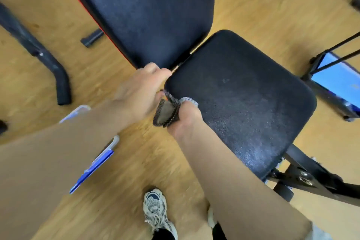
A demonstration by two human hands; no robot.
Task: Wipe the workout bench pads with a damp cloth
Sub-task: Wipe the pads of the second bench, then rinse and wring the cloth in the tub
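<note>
1. The person leans over the bench with both bare arms reaching down to the near left corner of the seat [243,103].
2. The right hand [185,117] grips the cloth [167,111], fingers curled round it. A grey strip of cloth wraps over one fingertip.
3. The cloth is folded, greyish with a dark knitted border. It sits at the left edge of the seat, between the two hands, touching the pad's side.
4. The left hand [140,91] is at the seat's corner, just beside the gap to the backrest [148,11]. Its knuckles are bent, and the thumb lies close to the cloth. It is blurred, so I cannot tell whether it grips the pad, the cloth or nothing.
5. Both pads are dark and grainy. The seat shows a pale sheen toward its near end.
6. The black frame [311,175] juts out under the seat at the right.
7. On the wooden floor [263,6] stands a pale shoe [155,212], below the hands.
8. A blue and white object [93,167] lies partly under the left arm.
</note>
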